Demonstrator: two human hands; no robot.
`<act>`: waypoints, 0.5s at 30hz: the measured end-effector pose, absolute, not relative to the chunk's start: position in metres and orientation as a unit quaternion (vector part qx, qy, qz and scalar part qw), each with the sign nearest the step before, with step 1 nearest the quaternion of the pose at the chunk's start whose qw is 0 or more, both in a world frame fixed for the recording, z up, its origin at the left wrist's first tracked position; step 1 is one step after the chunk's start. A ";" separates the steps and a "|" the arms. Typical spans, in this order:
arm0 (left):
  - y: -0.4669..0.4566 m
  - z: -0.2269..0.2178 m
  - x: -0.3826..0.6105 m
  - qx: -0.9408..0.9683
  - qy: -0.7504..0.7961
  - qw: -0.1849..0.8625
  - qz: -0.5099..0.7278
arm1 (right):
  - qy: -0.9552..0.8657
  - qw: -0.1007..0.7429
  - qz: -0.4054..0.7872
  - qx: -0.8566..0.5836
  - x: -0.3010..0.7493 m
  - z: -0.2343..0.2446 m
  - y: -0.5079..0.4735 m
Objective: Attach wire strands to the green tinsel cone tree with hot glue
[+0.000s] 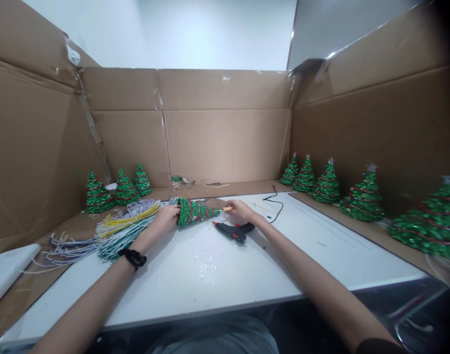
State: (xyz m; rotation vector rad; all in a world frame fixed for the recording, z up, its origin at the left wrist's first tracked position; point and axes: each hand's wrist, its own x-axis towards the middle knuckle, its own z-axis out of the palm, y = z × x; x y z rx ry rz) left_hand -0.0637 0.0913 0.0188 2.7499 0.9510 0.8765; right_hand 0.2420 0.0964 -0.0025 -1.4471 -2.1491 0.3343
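A small green tinsel Christmas tree [197, 212] with red garland lies on its side above the white table, its tip pointing right. My left hand [168, 216] is closed around its base, with some fingers hidden behind it. At the tip, my right hand [240, 211] pinches a short tan stick [228, 209] whose end meets or nearly meets the tree's point; its exact kind is unclear. A black glue gun [231, 232] with an orange-red nozzle rests on the table just below my right hand.
Bundles of white, yellow and green wire stems [125, 228] lie on the left. Several finished trees [328, 182] line the right wall, and three starless trees [126, 188] stand at the left. Cardboard walls [225, 142] enclose the white table [165, 290]. A black cord [280, 204] curls behind.
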 end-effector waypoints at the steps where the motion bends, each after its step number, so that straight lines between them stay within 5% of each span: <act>1: 0.092 0.019 -0.063 0.905 0.307 0.072 0.285 | -0.792 0.260 0.119 -0.540 0.242 -0.002 0.097; 15: 0.108 0.007 -0.060 0.933 0.231 0.164 0.220 | -0.760 0.290 0.023 -0.582 0.230 0.003 0.093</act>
